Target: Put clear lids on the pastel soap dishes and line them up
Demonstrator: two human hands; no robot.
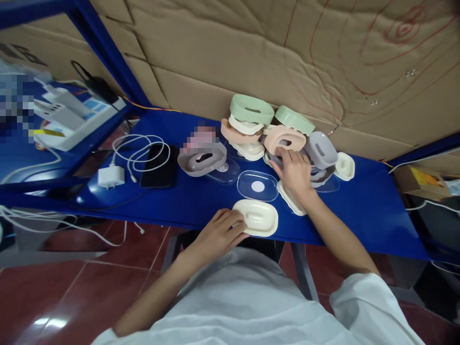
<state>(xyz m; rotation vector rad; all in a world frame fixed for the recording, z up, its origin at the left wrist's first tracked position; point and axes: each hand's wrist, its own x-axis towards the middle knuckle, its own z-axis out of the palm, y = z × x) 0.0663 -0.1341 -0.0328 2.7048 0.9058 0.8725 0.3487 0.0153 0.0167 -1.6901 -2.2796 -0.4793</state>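
My left hand [228, 227] grips the left edge of a cream oval soap dish [259, 216] at the table's front edge, thumb below and fingers over the rim. My right hand [294, 171] reaches into the pile, its fingers closed at the lower edge of a peach soap dish [282, 137] with a slot. Under my right wrist lies another cream piece [289, 197], partly hidden. Between my hands rests a clear oval plastic tray [247, 184] with a white round sticker. Grey parts behind my right hand are partly covered by it.
Green dishes [247, 108] top the stack at the back, against a cardboard wall [215, 81]. A grey dish [322, 148] and a small cream piece [345, 166] sit right. Left are a mauve dish [190, 165], a black phone [158, 172], a charger [111, 176] and a power strip [82, 124].
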